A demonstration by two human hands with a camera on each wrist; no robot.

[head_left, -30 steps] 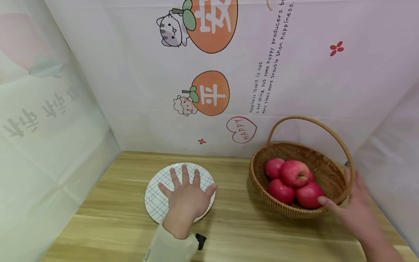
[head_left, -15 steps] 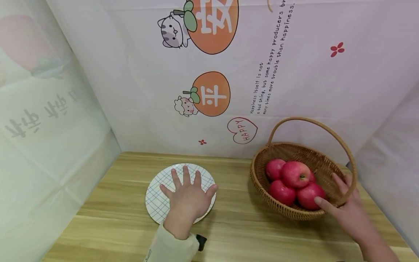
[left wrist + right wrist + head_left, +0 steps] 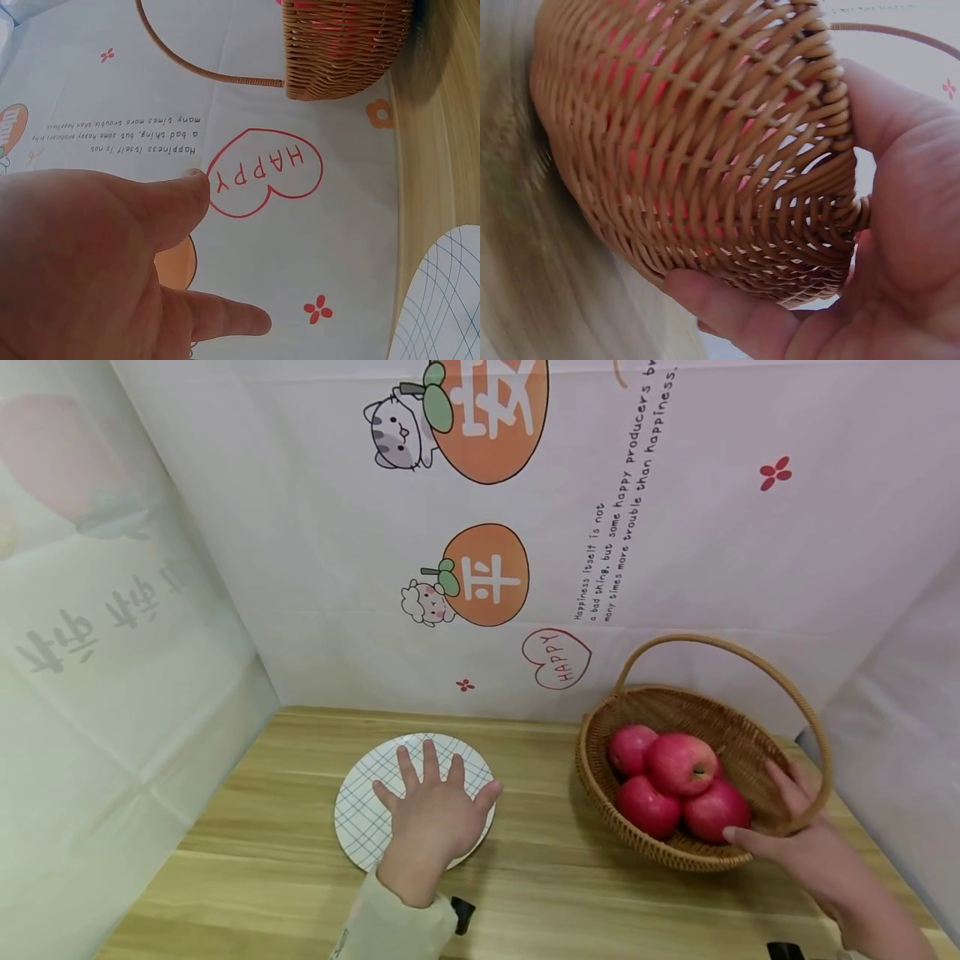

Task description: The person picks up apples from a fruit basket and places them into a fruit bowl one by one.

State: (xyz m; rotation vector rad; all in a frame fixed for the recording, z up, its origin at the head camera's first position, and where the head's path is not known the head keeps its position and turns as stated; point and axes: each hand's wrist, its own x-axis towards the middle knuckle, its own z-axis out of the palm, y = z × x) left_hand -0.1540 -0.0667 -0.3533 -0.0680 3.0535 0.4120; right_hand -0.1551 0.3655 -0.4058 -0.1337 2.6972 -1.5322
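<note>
My left hand hovers over a round white plate with a blue grid pattern, fingers spread and nothing held. The left wrist view shows its thumb and one finger stretched out, apart from the plate. On the right, my right hand grips the right end of a brown wicker basket beside its handle. Several red apples lie at the basket's left side. Seen from the right wrist, fingers press against the woven wall; some fingers are hidden.
A wooden tabletop lies beneath everything. The white printed backdrop rises directly behind the basket, with white side walls left and right. A black piece sticks out at my left wrist.
My right hand has come from beside the basket to grip its right end. The basket and its handle have shifted slightly right. The left hand has stayed put.
</note>
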